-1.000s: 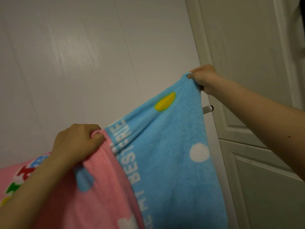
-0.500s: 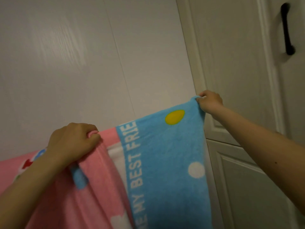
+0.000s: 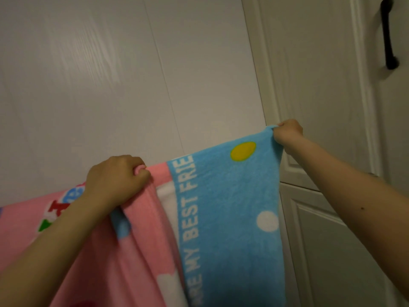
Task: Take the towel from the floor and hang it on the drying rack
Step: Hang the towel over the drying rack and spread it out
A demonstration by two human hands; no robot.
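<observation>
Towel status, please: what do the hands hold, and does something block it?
Left hand grips the pink part, right hand pinches the blue corner. Towel spread wide, hanging down. Rack not visible. Nothing blocking.

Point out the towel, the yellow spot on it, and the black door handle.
towel (image 3: 232, 207): head view, on the blue part, right of the white lettering.
yellow spot (image 3: 243, 151): head view, on the spot's middle.
black door handle (image 3: 389, 34): head view, on the middle of its bar.
</observation>
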